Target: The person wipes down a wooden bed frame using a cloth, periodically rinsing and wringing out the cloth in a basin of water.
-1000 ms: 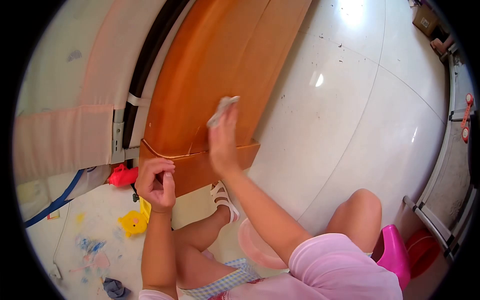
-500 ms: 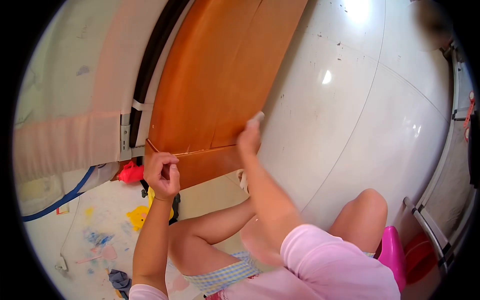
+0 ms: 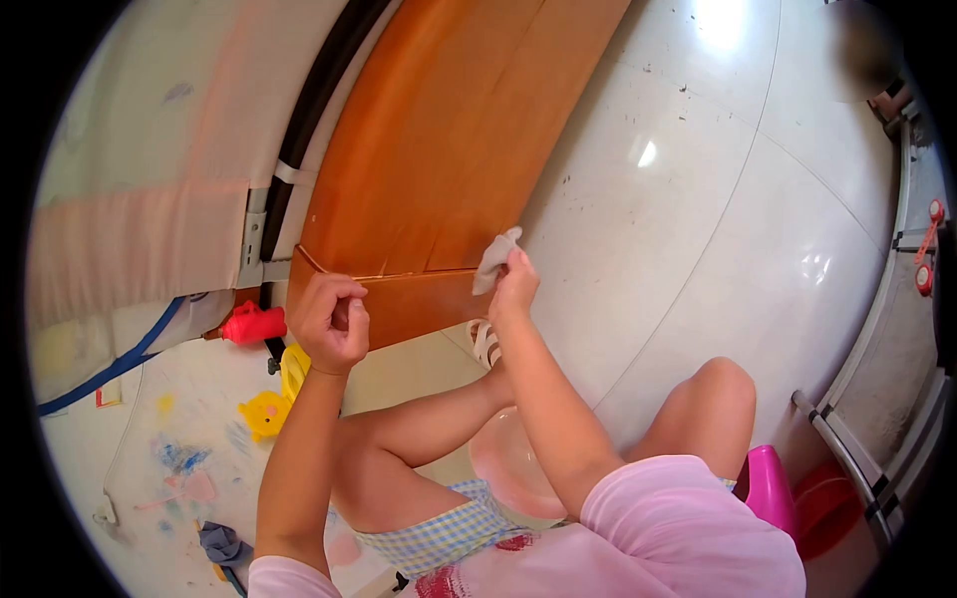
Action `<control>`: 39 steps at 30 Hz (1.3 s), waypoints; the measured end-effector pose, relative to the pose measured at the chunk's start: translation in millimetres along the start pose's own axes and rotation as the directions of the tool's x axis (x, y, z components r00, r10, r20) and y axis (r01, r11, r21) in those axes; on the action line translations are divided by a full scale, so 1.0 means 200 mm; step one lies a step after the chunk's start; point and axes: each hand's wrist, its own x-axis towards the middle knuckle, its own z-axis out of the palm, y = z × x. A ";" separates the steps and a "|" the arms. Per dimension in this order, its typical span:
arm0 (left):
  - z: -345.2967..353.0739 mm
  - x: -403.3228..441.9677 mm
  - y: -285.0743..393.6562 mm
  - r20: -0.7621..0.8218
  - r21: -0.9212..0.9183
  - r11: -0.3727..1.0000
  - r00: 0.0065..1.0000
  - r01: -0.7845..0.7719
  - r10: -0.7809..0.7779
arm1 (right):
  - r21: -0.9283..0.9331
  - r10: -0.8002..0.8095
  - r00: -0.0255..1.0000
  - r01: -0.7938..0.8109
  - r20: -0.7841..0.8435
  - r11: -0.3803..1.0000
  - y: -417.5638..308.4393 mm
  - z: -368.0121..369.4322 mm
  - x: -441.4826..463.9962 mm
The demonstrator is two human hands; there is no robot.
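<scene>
My right hand [image 3: 515, 289] pinches a crumpled whitish cloth [image 3: 492, 264] at the right end of the orange-brown wooden panel [image 3: 429, 169], near its lower ledge. My left hand [image 3: 332, 324] is curled closed at the panel's lower left corner, over the end of the ledge. Its curled fingers hide whatever they may hold. Below my right forearm, between my legs, stands a pale pink basin [image 3: 513, 463], partly hidden by the arm.
A red bottle [image 3: 252, 324] and a yellow toy-like object [image 3: 265, 414] are left of my left arm. A dark grey cloth [image 3: 221, 545] lies on the paint-stained surface. Metal rails [image 3: 847, 458] run at the right, beside a magenta plastic object [image 3: 770, 488] and a red tub [image 3: 829, 508].
The cloth in my right hand now shows fully; that hand has shifted slightly right and its blur is gone. My left hand stays by the panel corner. The view has tilted a little.
</scene>
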 end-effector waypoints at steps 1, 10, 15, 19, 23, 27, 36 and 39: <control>-0.01 0.00 0.00 -0.010 -0.003 1.000 1.000 0.006 -0.006 | -0.011 -0.004 1.000 0.004 0.005 1.000 -0.07 0.02 -0.03; -0.05 0.01 0.03 -0.013 -0.077 0.997 1.000 0.016 -0.017 | -0.051 0.022 0.917 -0.002 0.399 0.999 -0.58 0.12 -0.21; -0.04 0.00 0.01 -0.045 -0.131 0.991 0.999 0.013 -0.019 | -0.236 0.018 0.864 0.117 0.504 0.965 -0.76 0.21 -0.27; -0.05 0.00 0.02 -0.037 -0.189 0.979 0.995 0.079 -0.088 | -0.196 0.000 0.868 0.112 0.496 0.974 -0.67 0.30 -0.27; -0.05 0.01 0.00 -0.107 -0.188 0.981 0.992 0.044 -0.065 | -0.267 -0.054 0.832 0.237 0.552 0.934 -0.53 0.42 -0.24; -0.07 -0.01 -0.04 -0.082 -0.216 0.967 0.985 0.133 -0.154 | -0.306 -0.442 0.484 0.857 0.755 0.414 -0.33 0.52 -0.30; -0.08 0.03 -0.07 0.051 -0.182 0.983 0.999 0.027 -0.018 | -0.197 -0.317 0.176 0.980 0.932 -0.036 -0.37 0.62 -0.31; -0.08 0.04 -0.05 0.073 -0.122 0.989 0.995 0.083 -0.074 | -0.120 -0.301 0.100 0.992 0.948 -0.047 -0.41 0.62 -0.25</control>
